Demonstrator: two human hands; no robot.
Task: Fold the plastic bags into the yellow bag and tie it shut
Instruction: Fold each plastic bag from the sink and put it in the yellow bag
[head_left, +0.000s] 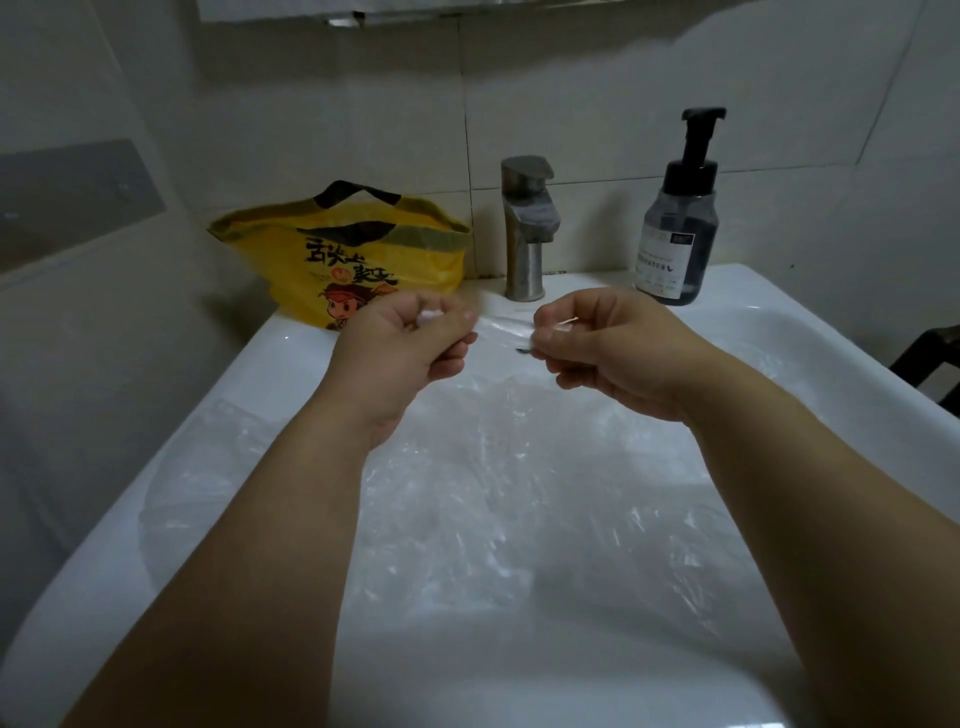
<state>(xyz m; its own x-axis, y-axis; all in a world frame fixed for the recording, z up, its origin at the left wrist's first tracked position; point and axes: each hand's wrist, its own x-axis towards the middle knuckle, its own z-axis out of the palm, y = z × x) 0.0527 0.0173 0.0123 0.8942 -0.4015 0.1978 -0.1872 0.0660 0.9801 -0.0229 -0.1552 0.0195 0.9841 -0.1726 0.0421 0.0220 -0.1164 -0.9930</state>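
The yellow bag (343, 260) with black handles and a cartoon print stands open at the sink's back left corner, against the tiled wall. A clear plastic bag (498, 467) hangs over the basin, and both hands hold its top edge stretched between them. My left hand (405, 343) pinches the left end with curled fingers, just in front of the yellow bag. My right hand (602, 343) pinches the right end at the same height. More crumpled clear plastic (208, 467) lies over the sink's left rim.
A white ceramic sink (857, 364) fills the lower view. A steel faucet (527, 228) stands at the back centre. A dark pump soap bottle (680, 223) sits at the back right. Tiled walls close in behind and on the left.
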